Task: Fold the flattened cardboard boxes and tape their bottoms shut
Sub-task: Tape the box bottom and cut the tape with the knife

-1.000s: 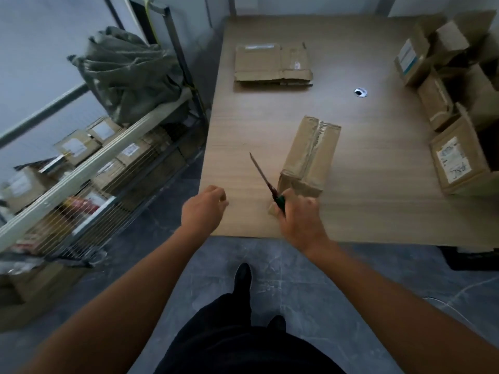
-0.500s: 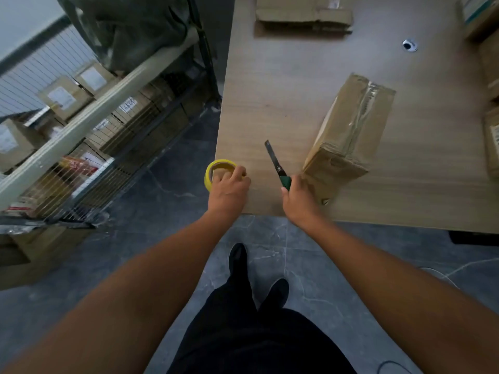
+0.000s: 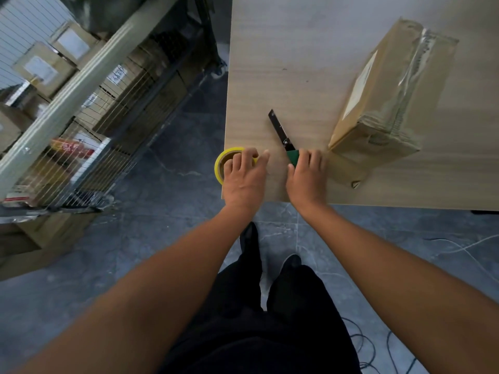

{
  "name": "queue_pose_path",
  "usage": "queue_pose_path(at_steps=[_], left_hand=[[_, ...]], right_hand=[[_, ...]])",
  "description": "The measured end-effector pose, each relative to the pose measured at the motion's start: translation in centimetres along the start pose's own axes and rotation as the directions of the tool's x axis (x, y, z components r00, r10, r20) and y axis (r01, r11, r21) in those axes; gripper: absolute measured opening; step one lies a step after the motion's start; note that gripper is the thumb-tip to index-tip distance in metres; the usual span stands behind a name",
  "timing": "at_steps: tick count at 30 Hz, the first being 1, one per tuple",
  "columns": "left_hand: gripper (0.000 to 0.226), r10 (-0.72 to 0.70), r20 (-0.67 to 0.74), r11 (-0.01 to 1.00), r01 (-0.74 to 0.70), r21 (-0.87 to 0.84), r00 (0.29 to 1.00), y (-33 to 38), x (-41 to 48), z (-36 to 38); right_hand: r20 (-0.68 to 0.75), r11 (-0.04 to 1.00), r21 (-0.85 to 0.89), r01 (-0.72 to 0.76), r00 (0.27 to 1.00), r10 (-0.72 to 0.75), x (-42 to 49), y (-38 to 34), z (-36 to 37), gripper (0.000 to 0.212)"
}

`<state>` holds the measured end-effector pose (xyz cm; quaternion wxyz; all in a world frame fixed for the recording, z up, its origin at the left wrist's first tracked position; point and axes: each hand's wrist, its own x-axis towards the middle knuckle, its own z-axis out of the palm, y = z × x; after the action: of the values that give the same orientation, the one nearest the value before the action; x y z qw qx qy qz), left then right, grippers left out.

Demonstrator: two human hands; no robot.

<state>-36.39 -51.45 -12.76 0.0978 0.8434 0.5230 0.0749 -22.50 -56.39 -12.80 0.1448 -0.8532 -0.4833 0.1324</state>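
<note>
since a second ago the cutter's blade has dropped flat onto the bench [image 3: 283, 49] and the left hand has reached the tape. a wire shelf [image 3: 81, 109] of labelled cartons stands far left. on the bench's near left corner lies the yellow tape roll [image 3: 225, 157], the left hand [image 3: 243, 179] curled over its top, thumb out. the right hand [image 3: 306, 176] grips the green handle of the cutter [image 3: 280, 133]. just beside it, the cardboard box [image 3: 383, 103] lies on its side, taped seam up.
</note>
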Motion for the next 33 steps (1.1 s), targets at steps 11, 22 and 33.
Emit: queue_pose_path(at_steps=[11,22,33], left_hand=[[0.049,0.079,0.127,0.983,-0.056,-0.175,0.989,2.4,2.4,-6.8],[0.061,0.402,0.119,0.845,-0.317,-0.431,0.908,15.9,10.8,-9.7],[0.061,0.532,0.062,0.840,-0.517,-0.167,0.844,19.8,11.5,-5.0]], right_hand=[[-0.255,0.938,0.254,0.235,0.952,-0.169,-3.1,0.3,-10.8,0.043],[-0.258,0.985,0.170,-0.023,0.964,0.067,2.4,9.8,-19.8,0.056],[-0.024,0.941,0.324,0.102,0.995,-0.100,8.1,15.0,-17.3,0.060]])
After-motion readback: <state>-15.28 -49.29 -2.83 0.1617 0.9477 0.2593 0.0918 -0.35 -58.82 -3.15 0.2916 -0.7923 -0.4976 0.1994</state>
